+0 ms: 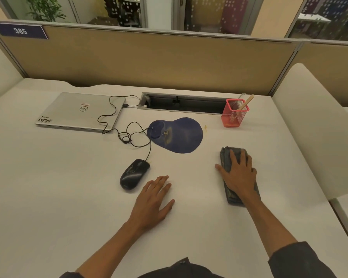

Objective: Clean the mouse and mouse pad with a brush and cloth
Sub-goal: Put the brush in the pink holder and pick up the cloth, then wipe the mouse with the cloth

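Note:
A black wired mouse (134,174) lies on the white desk, off its pad. The blue mouse pad (177,135) sits behind it, with yellowish dirt near its middle. My left hand (155,199) rests flat on the desk just right of the mouse, fingers straight, touching nothing else. My right hand (237,173) lies with spread fingers on top of a folded grey cloth (225,157) at the right. A wooden brush handle (246,102) sticks out of a red mesh pen holder (232,117) behind the cloth.
A shut silver laptop (80,111) lies at the back left, with the mouse's black cable (129,135) looped between it and the pad. A cable slot (183,103) opens in the desk at the back. A small yellow crumb (205,127) lies right of the pad.

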A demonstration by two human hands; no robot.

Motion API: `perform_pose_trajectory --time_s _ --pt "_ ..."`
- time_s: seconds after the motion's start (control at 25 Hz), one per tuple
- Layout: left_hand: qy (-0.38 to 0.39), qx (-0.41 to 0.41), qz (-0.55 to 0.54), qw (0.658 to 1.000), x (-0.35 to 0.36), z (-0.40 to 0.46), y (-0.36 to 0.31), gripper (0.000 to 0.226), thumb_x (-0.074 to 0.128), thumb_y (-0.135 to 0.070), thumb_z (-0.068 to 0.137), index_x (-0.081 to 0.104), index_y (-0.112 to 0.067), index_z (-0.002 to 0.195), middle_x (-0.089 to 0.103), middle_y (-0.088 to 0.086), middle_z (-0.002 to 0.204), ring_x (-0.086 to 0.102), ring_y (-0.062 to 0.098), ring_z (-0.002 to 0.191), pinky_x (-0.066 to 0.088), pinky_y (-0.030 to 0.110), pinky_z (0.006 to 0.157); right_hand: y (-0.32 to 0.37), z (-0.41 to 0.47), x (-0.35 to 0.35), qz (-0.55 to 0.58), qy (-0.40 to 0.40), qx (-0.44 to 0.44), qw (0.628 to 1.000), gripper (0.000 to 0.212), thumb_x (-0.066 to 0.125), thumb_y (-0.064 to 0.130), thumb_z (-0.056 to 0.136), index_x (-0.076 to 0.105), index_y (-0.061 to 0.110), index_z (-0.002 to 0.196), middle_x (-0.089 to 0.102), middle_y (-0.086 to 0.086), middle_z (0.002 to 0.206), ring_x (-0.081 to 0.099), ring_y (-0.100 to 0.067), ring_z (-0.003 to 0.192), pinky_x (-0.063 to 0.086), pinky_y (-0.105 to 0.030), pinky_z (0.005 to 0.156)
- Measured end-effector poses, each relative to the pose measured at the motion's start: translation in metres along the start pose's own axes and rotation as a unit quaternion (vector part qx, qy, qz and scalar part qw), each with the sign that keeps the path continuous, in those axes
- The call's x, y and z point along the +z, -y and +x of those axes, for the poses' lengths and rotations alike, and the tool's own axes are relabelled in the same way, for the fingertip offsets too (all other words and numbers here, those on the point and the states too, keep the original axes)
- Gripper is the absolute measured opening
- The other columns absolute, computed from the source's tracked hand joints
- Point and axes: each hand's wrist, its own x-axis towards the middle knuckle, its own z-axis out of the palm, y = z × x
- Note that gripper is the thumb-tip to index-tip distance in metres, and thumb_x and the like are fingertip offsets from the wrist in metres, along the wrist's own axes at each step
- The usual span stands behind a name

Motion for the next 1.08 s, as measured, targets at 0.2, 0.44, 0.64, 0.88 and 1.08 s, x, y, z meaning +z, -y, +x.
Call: perform_pose_trajectory --time_s 0.2,0.44,0.64,0.88,1.08 --pt "-0.103 -0.074 0.022 0.992 -0.026 -0.013 0.035 0.055 0.052 -0.04 0.09 0.052 -0.008 0.134 0.043 0.008 0.147 0.041 0.023 0.135 0.037 0.04 0.108 0.012 0.0 0.003 0.04 -0.042 -0.018 0.998 0.045 0.048 0.016 0.093 0.043 0.015 0.137 0.037 -0.013 0.146 0.032 -0.037 0.13 0.035 -0.051 0.1" --pt "-0.11 -0.25 0.013 0.962 -0.038 -0.029 0.073 0.084 0.039 -0.069 0.081 0.049 -0.004 0.135 0.048 0.011 0.143 0.046 0.028 0.131 0.036 0.044 0.105 0.075 -0.047 0.005 0.234 -0.04 -0.193 0.952 0.05 0.054 0.003 0.083 0.052 0.02 0.13 0.051 -0.002 0.133 0.05 -0.026 0.111 0.038 -0.029 0.095" --pt "-0.077 -0.247 -0.051 0.965 -0.034 -0.029 0.091 0.088 0.046 -0.079 0.071 0.056 -0.013 0.128 0.052 0.003 0.139 0.043 0.019 0.132 0.032 0.041 0.107 0.134 -0.082 0.024 0.262 0.015 -0.267 0.927 0.049 0.053 0.009 0.089 0.047 0.02 0.136 0.05 -0.002 0.134 0.051 -0.019 0.113 0.037 -0.02 0.096" --pt "-0.082 -0.241 -0.067 0.965 -0.029 -0.028 0.096 0.083 0.047 -0.077 0.071 0.056 -0.016 0.127 0.052 0.001 0.139 0.041 0.019 0.133 0.029 0.042 0.109 0.193 -0.079 0.014 0.189 0.033 -0.341 0.92 0.049 0.05 0.014 0.094 0.04 0.028 0.14 0.041 -0.006 0.145 0.053 -0.026 0.115 0.045 -0.033 0.097" --pt "-0.106 -0.238 -0.128 0.957 -0.026 -0.028 0.101 0.066 0.051 -0.05 0.075 0.053 -0.016 0.131 0.054 0.002 0.136 0.043 0.022 0.131 0.023 0.038 0.11 0.223 -0.092 0.023 0.043 0.03 -0.512 0.857 0.05 0.056 0.013 0.088 0.048 0.033 0.133 0.031 -0.008 0.15 0.031 -0.031 0.132 0.034 -0.045 0.099"
